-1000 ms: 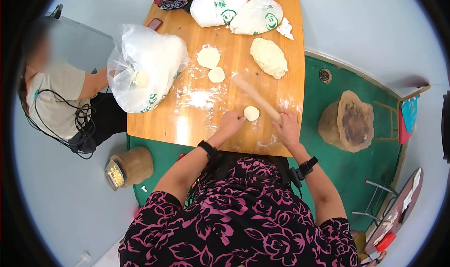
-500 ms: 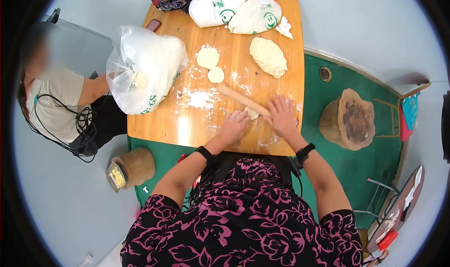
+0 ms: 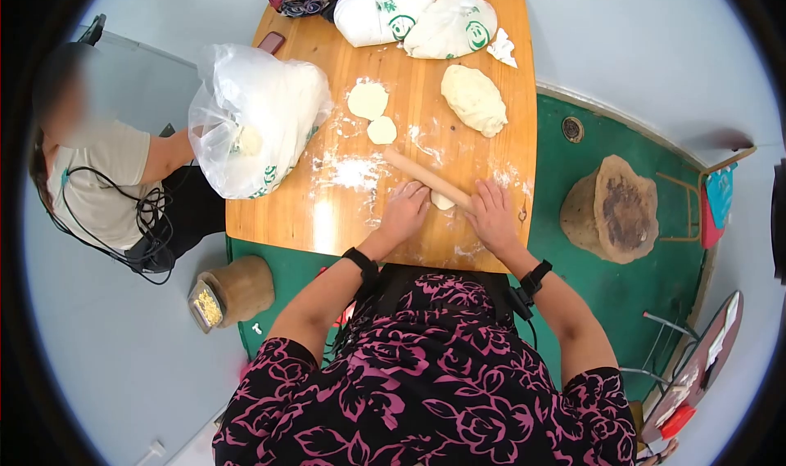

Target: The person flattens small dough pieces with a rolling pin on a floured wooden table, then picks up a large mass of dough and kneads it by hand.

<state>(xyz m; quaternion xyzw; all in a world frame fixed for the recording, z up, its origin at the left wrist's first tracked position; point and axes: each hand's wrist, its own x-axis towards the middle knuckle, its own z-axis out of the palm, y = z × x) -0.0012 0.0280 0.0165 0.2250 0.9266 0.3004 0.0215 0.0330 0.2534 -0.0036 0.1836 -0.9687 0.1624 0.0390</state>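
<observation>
A wooden rolling pin [image 3: 426, 176] lies slantwise across a small dough round [image 3: 442, 202], which it partly covers. My right hand [image 3: 493, 216] is closed over the near right end of the pin. My left hand [image 3: 407, 210] is on the other side, its fingers bent together at the left edge of the dough round; the fingertips are partly hidden by the pin. Beyond the pin, a small flattened dough round [image 3: 381, 130] touches a larger flattened one [image 3: 368, 100]. A big lump of dough [image 3: 475, 100] rests at the right of the table.
Flour dusts the wooden table [image 3: 286, 220]. A large plastic bag [image 3: 262, 122] stands at its left edge, with a seated person [image 3: 106, 171] beside it. Two tied white bags [image 3: 450, 24] and a phone [image 3: 272, 42] are at the back. A wooden stump [image 3: 610, 208] stands right.
The rolling pin has come slightly toward me over the dough round and covers more of it. My left fingers have drawn in against the pin. The view has shifted slightly.
</observation>
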